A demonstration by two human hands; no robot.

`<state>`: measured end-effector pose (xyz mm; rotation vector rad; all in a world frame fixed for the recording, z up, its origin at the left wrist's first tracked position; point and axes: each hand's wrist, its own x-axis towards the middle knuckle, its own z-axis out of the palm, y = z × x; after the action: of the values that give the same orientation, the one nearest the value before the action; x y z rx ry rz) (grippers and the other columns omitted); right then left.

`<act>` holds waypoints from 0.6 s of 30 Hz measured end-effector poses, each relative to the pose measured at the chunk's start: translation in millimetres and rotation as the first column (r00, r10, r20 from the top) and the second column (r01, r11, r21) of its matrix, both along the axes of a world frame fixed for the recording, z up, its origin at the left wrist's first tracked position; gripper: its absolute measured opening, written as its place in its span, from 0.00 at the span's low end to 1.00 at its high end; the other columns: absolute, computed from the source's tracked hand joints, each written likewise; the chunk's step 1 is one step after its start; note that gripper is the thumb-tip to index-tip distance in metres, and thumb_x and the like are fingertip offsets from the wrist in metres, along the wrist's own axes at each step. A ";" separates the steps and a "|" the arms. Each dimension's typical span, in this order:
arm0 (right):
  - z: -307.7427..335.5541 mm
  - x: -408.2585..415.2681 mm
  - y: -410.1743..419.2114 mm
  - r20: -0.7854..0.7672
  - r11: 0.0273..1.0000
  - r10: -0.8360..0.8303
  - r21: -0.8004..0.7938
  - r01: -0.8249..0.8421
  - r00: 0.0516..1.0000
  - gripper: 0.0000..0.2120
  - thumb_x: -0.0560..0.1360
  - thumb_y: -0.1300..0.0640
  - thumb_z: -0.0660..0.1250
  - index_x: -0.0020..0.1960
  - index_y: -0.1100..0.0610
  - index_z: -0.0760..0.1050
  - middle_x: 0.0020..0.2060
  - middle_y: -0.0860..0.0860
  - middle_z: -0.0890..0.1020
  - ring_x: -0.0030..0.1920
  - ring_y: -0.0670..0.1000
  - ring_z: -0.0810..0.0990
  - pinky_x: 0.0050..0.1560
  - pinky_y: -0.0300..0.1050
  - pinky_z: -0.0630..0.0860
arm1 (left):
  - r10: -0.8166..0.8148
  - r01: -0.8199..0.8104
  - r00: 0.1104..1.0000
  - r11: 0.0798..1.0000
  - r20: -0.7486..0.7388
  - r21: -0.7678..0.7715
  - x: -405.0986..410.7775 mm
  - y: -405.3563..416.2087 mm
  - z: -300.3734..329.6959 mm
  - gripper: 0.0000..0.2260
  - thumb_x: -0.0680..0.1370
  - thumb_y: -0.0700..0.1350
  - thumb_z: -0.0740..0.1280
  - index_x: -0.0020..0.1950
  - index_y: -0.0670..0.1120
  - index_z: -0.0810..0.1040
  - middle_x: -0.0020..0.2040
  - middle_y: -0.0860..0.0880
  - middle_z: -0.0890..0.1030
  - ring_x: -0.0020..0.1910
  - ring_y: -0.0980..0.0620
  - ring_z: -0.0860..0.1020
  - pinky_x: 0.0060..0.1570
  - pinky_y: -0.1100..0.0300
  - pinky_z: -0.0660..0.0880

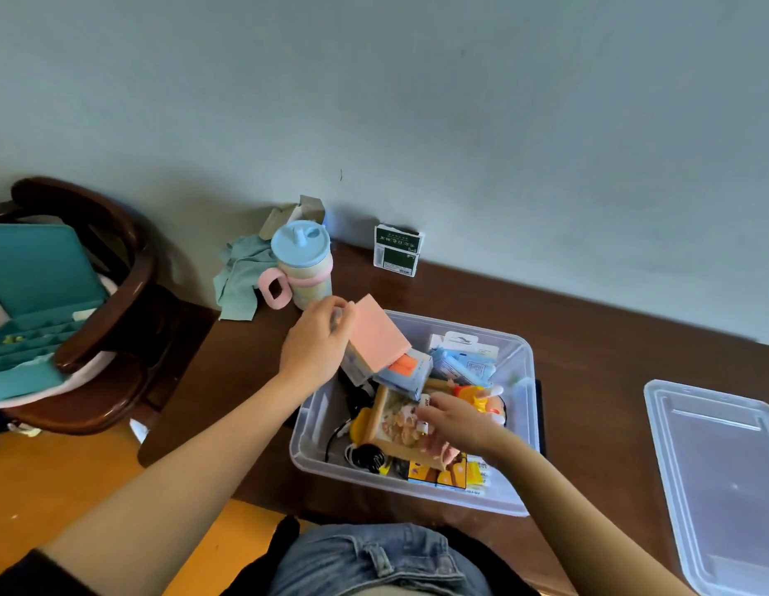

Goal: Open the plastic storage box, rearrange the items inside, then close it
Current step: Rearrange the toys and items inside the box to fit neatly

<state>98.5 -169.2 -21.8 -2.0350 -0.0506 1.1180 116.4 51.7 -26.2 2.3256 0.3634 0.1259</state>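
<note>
Rearranging now: box [520, 428] already open, lid [718, 475] lying right of it on the table [589, 333]. My left hand [316, 342] grips a pink pad [380, 333] over the box's far-left corner; my right hand [455, 423] reaches inside onto a frame [395, 423], grasp unclear. Sorting and closing remain.

storage box [522, 428] sits mid-table [589, 329], lid [718, 479] to its right, cup [303, 264] behind-left.

Soft, even daylight, moderately bright. Faint shadows on wall [460, 122] behind cup [303, 264]. Wide-angle bending at edges. Slight motion blur on right hand [455, 428].
</note>
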 end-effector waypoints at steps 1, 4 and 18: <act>1.9 1.0 -0.5 -0.044 0.995 -0.075 0.057 0.077 0.996 0.12 0.81 0.57 0.56 0.57 0.64 0.70 0.38 0.56 0.80 0.29 0.46 0.80 0.27 0.38 0.76 | 0.010 -0.009 1.000 0.999 -0.006 0.052 0.3 -1.3 0.9 0.14 0.81 0.55 0.54 0.55 0.50 0.75 0.54 0.49 0.75 0.46 0.49 0.75 0.44 0.56 0.67; 7.6 3.4 6.3 -0.176 0.920 -0.265 0.249 0.303 0.948 0.10 0.81 0.56 0.57 0.55 0.60 0.72 0.44 0.56 0.80 0.38 0.49 0.82 0.34 0.42 0.81 | 0.018 -0.023 0.999 0.990 0.038 0.142 -2.2 -2.0 2.1 0.14 0.81 0.53 0.55 0.58 0.48 0.75 0.58 0.46 0.75 0.51 0.45 0.76 0.45 0.56 0.69; 12.2 -1.0 12.6 -0.101 0.886 -0.334 0.307 0.349 0.937 0.09 0.82 0.54 0.57 0.50 0.59 0.71 0.42 0.54 0.81 0.36 0.49 0.83 0.32 0.41 0.80 | -0.133 0.072 0.943 0.977 0.306 0.202 -12.7 -18.7 21.1 0.13 0.77 0.43 0.67 0.60 0.41 0.75 0.58 0.43 0.74 0.61 0.44 0.70 0.60 0.48 0.66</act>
<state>97.4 -156.5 -9.6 -1.6476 0.1377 0.8674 103.7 33.0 -5.1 2.4511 0.0686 0.4971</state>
